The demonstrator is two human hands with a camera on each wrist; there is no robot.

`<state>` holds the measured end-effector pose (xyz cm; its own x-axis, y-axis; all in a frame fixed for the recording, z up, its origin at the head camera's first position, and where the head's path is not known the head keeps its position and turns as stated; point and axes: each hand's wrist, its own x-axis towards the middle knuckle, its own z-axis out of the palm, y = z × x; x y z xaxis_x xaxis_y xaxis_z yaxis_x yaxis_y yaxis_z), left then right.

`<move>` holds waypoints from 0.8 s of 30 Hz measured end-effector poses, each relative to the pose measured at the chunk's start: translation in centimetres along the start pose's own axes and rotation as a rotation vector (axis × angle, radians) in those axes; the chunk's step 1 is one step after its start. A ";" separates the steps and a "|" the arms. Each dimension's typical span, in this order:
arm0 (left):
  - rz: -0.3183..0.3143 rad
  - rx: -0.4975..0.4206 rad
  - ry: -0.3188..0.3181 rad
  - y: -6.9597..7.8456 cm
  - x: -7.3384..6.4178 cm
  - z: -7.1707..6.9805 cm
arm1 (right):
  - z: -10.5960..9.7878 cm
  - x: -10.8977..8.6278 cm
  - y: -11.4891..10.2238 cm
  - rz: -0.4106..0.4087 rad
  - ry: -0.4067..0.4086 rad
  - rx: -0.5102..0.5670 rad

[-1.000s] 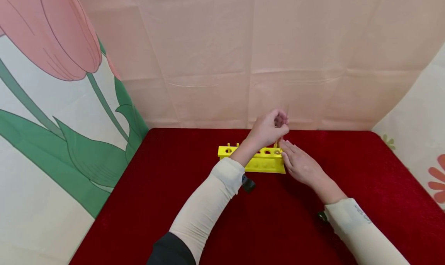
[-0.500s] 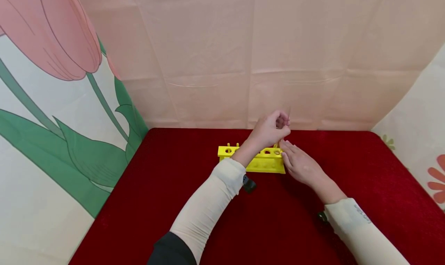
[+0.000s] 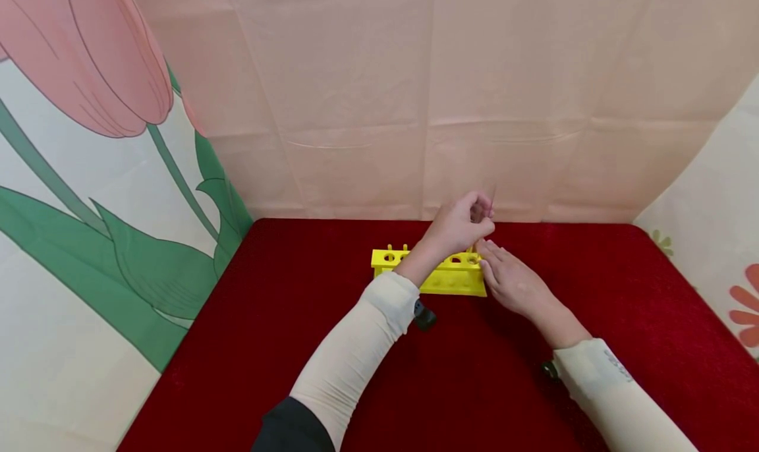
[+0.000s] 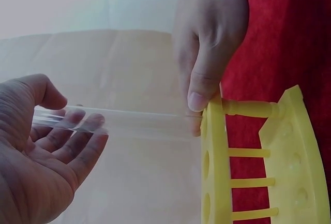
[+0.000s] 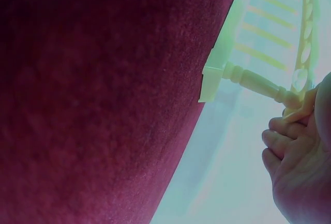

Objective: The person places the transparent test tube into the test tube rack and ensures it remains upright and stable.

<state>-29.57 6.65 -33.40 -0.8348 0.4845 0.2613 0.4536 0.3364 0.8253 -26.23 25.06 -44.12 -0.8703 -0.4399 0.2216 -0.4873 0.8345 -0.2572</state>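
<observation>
My left hand [image 3: 459, 225] holds a clear test tube [image 4: 150, 123] between thumb and fingers, above the right end of a yellow test tube rack [image 3: 453, 282]. The tube stands nearly upright and leans slightly right in the head view. Its lower end meets the rack's top plate at the end hole, as the left wrist view shows. My right hand [image 3: 517, 284] grips that end of the rack, its thumb [image 4: 199, 97] at the top plate's edge. From the right wrist view, curled fingers [image 5: 282, 144] lie against the plate's corner. The left forearm hides the middle of the rack in the head view.
The rack stands on a red cloth-covered table [image 3: 486, 386], toward its back edge. Behind it hangs a pale pink backdrop [image 3: 356, 96], with a tulip-printed cloth [image 3: 107, 56] on the left. Several pegs [image 4: 251, 182] join the rack's top plate and base.
My left hand and the tube have shifted very slightly right and down; the tube's top leans a little more to the right. My right hand and the rack stay put.
</observation>
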 end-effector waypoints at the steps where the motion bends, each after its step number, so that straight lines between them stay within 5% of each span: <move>1: 0.003 -0.002 0.000 0.0 0.0 0.0 | 0.0 0.0 0.0 -0.001 0.002 0.000; 24: -0.025 0.035 -0.018 -0.4 -0.4 0.4 | 0.1 0.0 0.1 -0.016 0.031 0.004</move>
<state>-29.25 6.65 -34.09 -0.8406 0.4900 0.2311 0.4432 0.3767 0.8134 -26.24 25.09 -44.21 -0.8599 -0.4423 0.2548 -0.5012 0.8261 -0.2576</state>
